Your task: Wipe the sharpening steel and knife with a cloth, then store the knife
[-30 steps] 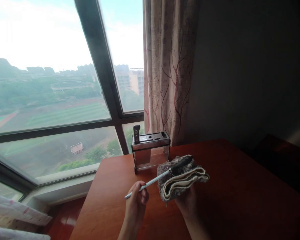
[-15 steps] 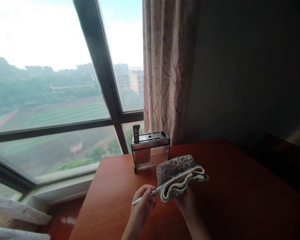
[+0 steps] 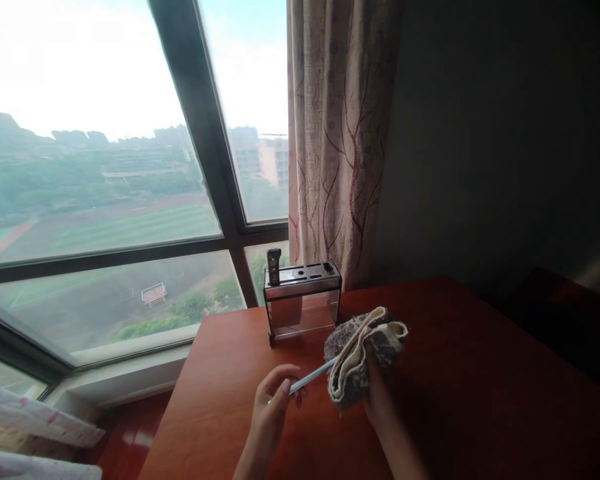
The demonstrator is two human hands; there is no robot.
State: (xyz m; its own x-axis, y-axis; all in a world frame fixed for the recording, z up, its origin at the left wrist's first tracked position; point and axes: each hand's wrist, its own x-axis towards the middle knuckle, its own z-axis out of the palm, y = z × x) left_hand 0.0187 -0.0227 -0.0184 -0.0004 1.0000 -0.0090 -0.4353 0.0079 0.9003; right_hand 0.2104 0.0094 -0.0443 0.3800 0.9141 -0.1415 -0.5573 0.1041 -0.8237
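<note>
Pinching a slim, silvery honing rod (image 3: 314,375) near its left end, the left hand (image 3: 274,407) has its thumb and fingers drawn together on the metal, palm turned inward, above the wooden tabletop (image 3: 220,400). From there the rod slopes up to the right, and its far part disappears into a folded grey towel (image 3: 360,350) with fluffy outer faces and cream edges. The right hand (image 3: 375,387) holds that towel up from below and behind; its fingers are bent against the cloth, though most are hidden by it, so how tightly they close cannot be told. Just beyond the towel, a see-through knife block (image 3: 304,289) with a dark frame and a slotted, silvery top stands upright on the tabletop, a black handle (image 3: 273,268) rising from its left end. A patterned curtain (image 3: 335,133) with red branch shapes hangs behind the block, beside the large window (image 3: 195,113). Outside, a green sports field (image 3: 135,227) lies far below.
</note>
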